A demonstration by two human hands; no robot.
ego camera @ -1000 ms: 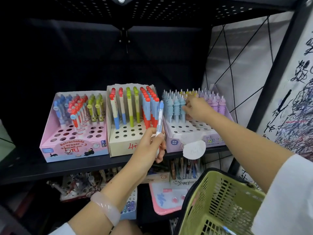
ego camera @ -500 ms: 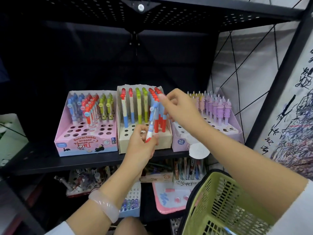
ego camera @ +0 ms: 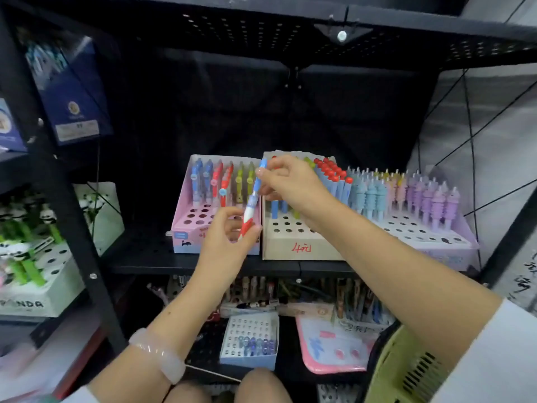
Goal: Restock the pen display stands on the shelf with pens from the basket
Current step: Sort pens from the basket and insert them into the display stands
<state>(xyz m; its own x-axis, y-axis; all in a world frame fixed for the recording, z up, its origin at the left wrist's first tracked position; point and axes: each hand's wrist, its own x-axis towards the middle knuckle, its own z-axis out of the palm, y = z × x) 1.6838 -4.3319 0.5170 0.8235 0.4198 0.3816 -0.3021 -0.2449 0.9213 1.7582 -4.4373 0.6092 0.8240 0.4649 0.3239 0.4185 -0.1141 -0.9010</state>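
On your left, behind the black upright, a white panda box holds green-bodied panda pens, some leaning. Above it, dark blue boxes sit tilted on the upper left shelf. Perforated black panel overhead, white screw cap on its bracket. Lower shelf: small blue-white tray with blue beads in its front rows, pink-rimmed board just right of it, a row of packaged items behind both, too blurred to identify. Far right: white surface with black scribbles. Grey backing crossed by thin black wires.
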